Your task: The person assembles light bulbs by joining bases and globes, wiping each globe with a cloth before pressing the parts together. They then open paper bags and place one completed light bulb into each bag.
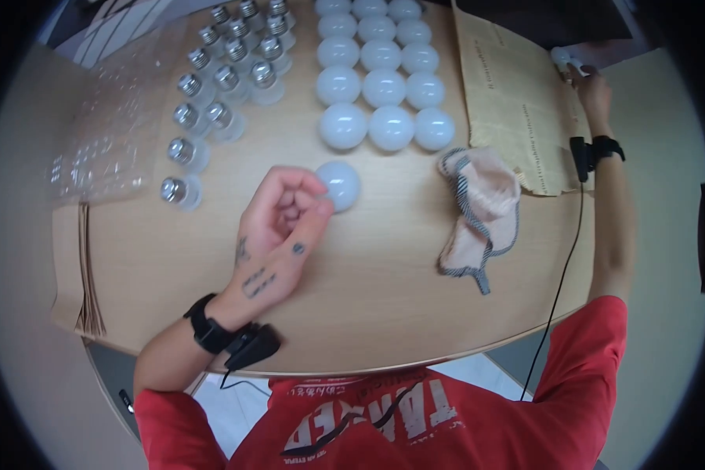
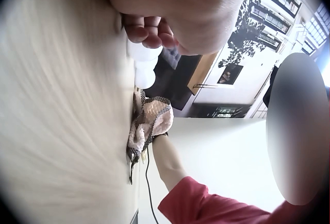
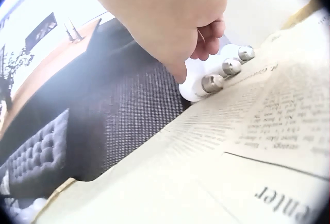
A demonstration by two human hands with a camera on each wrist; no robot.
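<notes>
Just in front of the rows of white bulbs, a single light bulb (image 1: pixel 339 186) shows its round white dome. My left hand (image 1: pixel 278 227) pinches its left edge between thumb and forefinger; the other fingers curl into the palm. At the far right of the table my right hand (image 1: pixel 594 94) reaches out to a few more bulbs. The right wrist view shows these bulbs lying side by side with silver screw bases (image 3: pixel 212 83) facing the printed paper. Thumb and fingers of the right hand straddle the dome of the nearest bulb (image 3: pixel 194 82).
White bulbs (image 1: pixel 384 88) stand dome up in rows at the back. Several bulbs with metal bases up (image 1: pixel 227 78) stand left of them. Clear plastic packaging (image 1: pixel 106 133) and folded brown paper (image 1: pixel 86 266) lie far left. A pink cloth (image 1: pixel 486 204) lies near the brown printed paper (image 1: pixel 517 102).
</notes>
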